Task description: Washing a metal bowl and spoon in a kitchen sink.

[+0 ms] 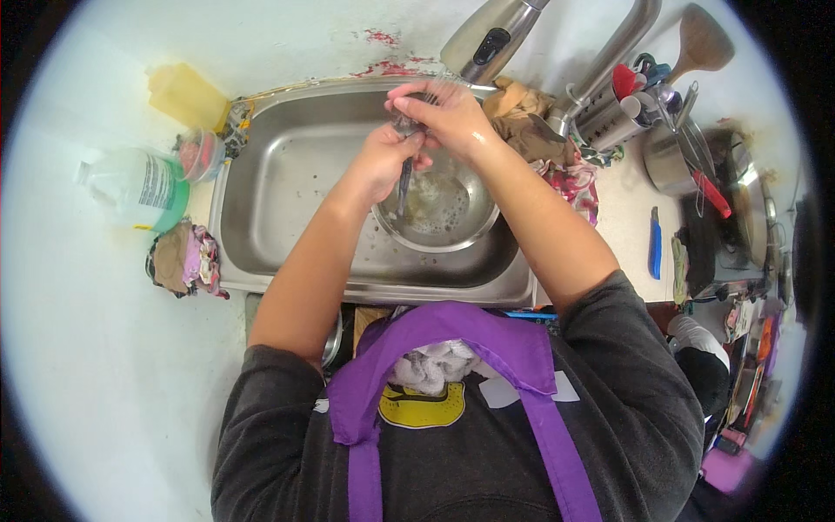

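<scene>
Water runs in thin streams from the faucet's spray head [492, 42] onto both hands. My left hand [386, 156] grips a dark-handled utensil [405, 186], its handle pointing down. At the utensil's upper end is my right hand [447, 114], its fingers bent around that part; what the end is cannot be told, as fingers and water cover it. Below the hands a round metal bowl [437, 241] stands in the stainless steel sink [293, 189], holding cloudy, bubbly water. Small bits lie on the sink floor around the bowl.
Left of the sink are a jug of green liquid [153, 189], a yellow plastic container [189, 98], a clear tub [199, 155] and folded cloths [186, 258]. To the right are crumpled cloths [528, 130], a utensil holder [607, 121], a blue utility knife [655, 248] and a metal pot [668, 160].
</scene>
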`<action>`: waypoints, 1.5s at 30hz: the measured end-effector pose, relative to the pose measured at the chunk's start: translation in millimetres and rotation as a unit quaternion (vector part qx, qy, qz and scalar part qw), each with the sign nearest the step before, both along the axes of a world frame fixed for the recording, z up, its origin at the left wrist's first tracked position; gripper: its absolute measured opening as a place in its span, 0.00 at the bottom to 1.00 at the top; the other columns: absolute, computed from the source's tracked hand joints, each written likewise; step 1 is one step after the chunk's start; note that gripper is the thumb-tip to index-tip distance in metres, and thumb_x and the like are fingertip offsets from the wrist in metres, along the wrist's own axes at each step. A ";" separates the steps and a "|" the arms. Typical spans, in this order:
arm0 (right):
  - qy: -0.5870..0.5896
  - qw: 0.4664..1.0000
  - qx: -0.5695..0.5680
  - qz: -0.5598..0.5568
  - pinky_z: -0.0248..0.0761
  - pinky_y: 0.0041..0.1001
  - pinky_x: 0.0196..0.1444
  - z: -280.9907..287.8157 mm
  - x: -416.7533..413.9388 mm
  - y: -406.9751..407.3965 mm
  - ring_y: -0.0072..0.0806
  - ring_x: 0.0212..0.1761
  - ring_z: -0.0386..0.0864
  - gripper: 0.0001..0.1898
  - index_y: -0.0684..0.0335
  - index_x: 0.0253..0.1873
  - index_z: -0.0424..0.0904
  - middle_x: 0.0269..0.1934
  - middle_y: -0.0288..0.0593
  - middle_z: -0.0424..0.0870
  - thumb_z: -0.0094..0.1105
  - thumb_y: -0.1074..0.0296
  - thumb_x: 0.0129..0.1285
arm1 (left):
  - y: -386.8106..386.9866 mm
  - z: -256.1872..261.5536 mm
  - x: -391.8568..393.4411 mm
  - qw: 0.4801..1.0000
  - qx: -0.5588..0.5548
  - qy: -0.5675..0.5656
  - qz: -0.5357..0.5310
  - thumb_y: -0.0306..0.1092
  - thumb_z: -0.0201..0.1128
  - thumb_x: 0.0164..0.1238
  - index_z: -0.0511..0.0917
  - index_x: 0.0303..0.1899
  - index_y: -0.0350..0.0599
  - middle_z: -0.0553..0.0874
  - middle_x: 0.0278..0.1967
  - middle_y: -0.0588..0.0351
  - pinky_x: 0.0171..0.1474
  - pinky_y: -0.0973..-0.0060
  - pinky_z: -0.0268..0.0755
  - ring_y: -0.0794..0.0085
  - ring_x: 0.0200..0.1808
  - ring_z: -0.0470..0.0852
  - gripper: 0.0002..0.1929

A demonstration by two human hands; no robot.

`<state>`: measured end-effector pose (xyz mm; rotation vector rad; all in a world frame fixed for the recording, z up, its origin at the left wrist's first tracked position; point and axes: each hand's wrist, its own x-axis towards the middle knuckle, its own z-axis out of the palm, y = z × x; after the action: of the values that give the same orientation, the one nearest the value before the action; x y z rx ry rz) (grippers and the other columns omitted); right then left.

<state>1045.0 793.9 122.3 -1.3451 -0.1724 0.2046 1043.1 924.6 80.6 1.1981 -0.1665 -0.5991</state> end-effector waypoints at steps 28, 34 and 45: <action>-0.026 0.875 -0.476 0.084 0.70 0.27 0.41 -58.7 -3.6 -57.9 0.29 0.35 0.77 0.12 0.64 0.44 0.75 0.31 0.45 0.79 0.52 0.68 0.57 | -14.9 -8.2 -1.2 0.991 0.064 -0.120 0.012 0.34 0.50 0.66 0.69 0.53 0.39 0.78 0.32 0.59 0.38 0.83 0.67 0.79 0.32 0.75 0.16; -0.236 0.767 -0.596 -0.031 0.68 0.40 0.44 -85.6 -29.2 -50.7 0.48 0.37 0.76 0.16 0.63 0.48 0.74 0.35 0.57 0.78 0.51 0.72 0.52 | 14.4 -0.2 7.6 0.969 0.114 -0.174 0.131 0.40 0.49 0.67 0.71 0.52 0.44 0.72 0.28 0.65 0.31 0.85 0.64 0.83 0.26 0.67 0.16; -0.045 0.739 -0.670 -0.052 0.69 0.38 0.44 -69.7 -18.2 -56.2 0.47 0.40 0.76 0.10 0.67 0.38 0.72 0.36 0.57 0.77 0.49 0.74 0.49 | 78.0 2.3 16.1 0.957 0.051 -0.102 0.266 0.36 0.48 0.68 0.71 0.46 0.40 0.68 0.26 0.64 0.23 0.83 0.58 0.83 0.21 0.64 0.12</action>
<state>1026.8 737.8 52.6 -2.8215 0.0046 0.1569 1059.2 1002.6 82.8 1.3372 0.0174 -0.0104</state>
